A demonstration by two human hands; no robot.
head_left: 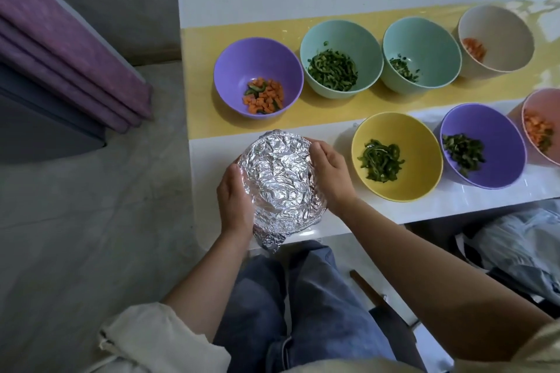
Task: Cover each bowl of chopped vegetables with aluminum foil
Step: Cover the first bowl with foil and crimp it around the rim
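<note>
7 open bowls (242, 60): chopped carrot (268, 97), greens (333, 68) | 1 foiled bowl (278, 172) | my left hand (233, 200) and right hand (330, 172) both clasp it

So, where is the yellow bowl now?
In the head view, the yellow bowl sits in the near row, between the foil-covered bowl and a purple bowl.

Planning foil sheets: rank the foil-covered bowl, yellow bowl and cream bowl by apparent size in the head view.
1. foil-covered bowl, largest, though nearest the camera.
2. yellow bowl.
3. cream bowl, smallest-looking, but farthest; true sizes may match.
</note>
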